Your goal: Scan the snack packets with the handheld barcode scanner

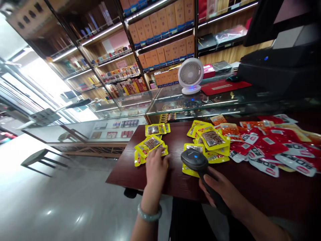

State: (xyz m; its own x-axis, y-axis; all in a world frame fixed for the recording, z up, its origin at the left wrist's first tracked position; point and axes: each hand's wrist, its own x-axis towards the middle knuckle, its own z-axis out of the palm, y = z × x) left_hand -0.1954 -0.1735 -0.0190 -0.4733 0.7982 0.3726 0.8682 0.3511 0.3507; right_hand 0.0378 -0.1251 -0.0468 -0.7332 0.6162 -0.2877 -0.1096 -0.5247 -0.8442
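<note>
My right hand (220, 187) is wrapped round the handle of a black barcode scanner (194, 159) with a small blue light on its head. The scanner's head is above the near edge of a pile of yellow snack packets (214, 139). On the left, my left hand (156, 165), slightly blurred, has its fingers apart at the lower edge of a yellow snack packet (150, 144). That packet lies tilted across a smaller pile of similar yellow packets (153, 129). Part of its lower edge is hidden by my fingers.
Red, white and orange packets (269, 144) are heaped on the right of the dark wooden table (175, 182). Behind it are a glass counter (170, 97), a white fan (191, 75) and a red mat (225, 87). A stool (37, 156) stands at left.
</note>
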